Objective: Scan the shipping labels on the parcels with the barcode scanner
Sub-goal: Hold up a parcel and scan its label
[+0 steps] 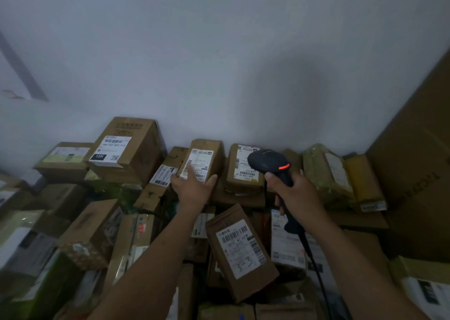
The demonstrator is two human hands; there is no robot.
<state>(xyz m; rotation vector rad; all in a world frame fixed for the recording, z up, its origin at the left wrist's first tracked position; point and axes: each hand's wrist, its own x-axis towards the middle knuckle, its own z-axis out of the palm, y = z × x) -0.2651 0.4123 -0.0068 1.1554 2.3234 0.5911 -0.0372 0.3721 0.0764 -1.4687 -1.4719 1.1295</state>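
My right hand point(298, 194) grips the handle of a black barcode scanner point(269, 162), whose head shows a red light and faces the far boxes. Its cable point(314, 259) hangs down past my wrist. My left hand point(194, 185) reaches forward and holds the near end of a small upright cardboard parcel point(209, 147), with thumb and fingers on either side of its white shipping label point(198, 160). Just right of it stands another labelled parcel point(237, 168), partly hidden behind the scanner head. A flat brown parcel point(239, 251) with a barcode label lies between my forearms.
Cardboard parcels are piled everywhere against a white wall point(219, 64). A tall box point(129, 149) with a white label stands at the back left. Yellow-green padded bags point(333, 173) lie at the right, beside a big cardboard sheet point(418, 161).
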